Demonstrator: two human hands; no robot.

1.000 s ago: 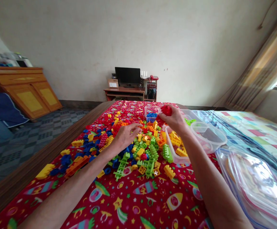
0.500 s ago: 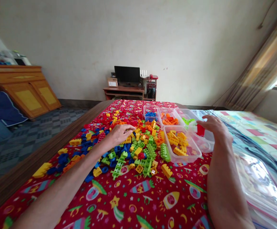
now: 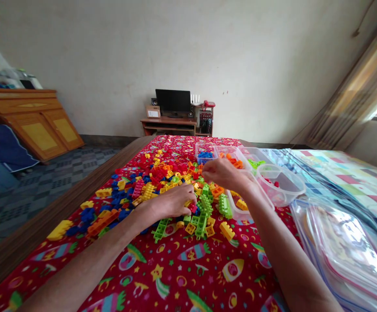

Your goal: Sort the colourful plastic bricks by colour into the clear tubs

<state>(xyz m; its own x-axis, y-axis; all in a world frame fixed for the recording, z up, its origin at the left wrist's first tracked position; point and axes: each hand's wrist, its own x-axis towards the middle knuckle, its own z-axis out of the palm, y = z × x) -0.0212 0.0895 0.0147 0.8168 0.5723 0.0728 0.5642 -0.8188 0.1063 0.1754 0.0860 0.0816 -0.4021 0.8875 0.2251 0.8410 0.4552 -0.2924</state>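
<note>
— What covers the table?
— A red cloth [image 3: 182, 268] printed with rockets, under a heap of glossy, studded plastic bricks [image 3: 149, 186]. Clear thin-walled tubs [image 3: 288, 190] sit just right of it.
— And the hands?
— The left hand [image 3: 170, 203] curls its fingers onto a small red brick [image 3: 194, 209] at the heap's near edge. I cannot tell if it grips. The right hand [image 3: 223, 174] hovers over the heap, fingertips pinched together.

A red cloth [image 3: 182, 277] is covering the surface, showing rockets, stars and moons in yellow, green, blue and white. The loose blocks [image 3: 162, 182] are mixing yellow, green, blue, orange and red. The clear tubs [image 3: 262, 152] are showing one colour each: blue pieces [image 3: 205, 154], orange pieces [image 3: 236, 164], green pieces [image 3: 256, 164] and yellow pieces [image 3: 241, 203]. Red pieces [image 3: 274, 183] are lying in the clear round bowl [image 3: 297, 184]. The floor [image 3: 45, 182] is showing grey checks.
</note>
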